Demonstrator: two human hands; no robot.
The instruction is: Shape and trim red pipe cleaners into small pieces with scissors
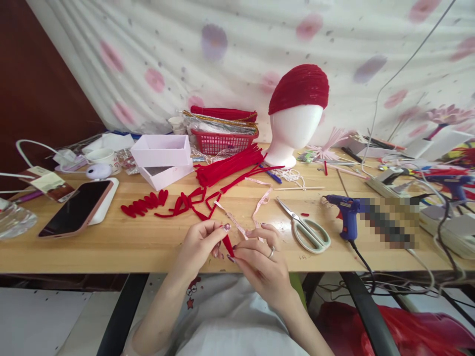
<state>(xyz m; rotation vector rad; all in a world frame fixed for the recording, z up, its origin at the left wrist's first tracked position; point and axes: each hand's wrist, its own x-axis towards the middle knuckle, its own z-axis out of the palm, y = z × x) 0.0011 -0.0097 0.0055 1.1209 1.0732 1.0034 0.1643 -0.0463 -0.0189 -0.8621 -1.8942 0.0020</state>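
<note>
My left hand [200, 244] and my right hand [261, 262] meet at the near edge of the wooden table [148, 242], both pinched on a red pipe cleaner [227, 243] that runs up toward bent red pieces [193, 200]. A pink measuring tape [256, 205] lies just beyond my fingers. A row of small red folded shapes [144, 203] sits to the left. A bundle of straight red pipe cleaners [226, 165] lies farther back.
Scissors [306, 230] and a blue glue gun [347, 210] lie to the right. A phone [76, 208] rests at left, pink boxes [161, 158] and a red basket [224, 141] behind. A foam head with red cap [297, 116] stands at the back. Cables crowd the right side.
</note>
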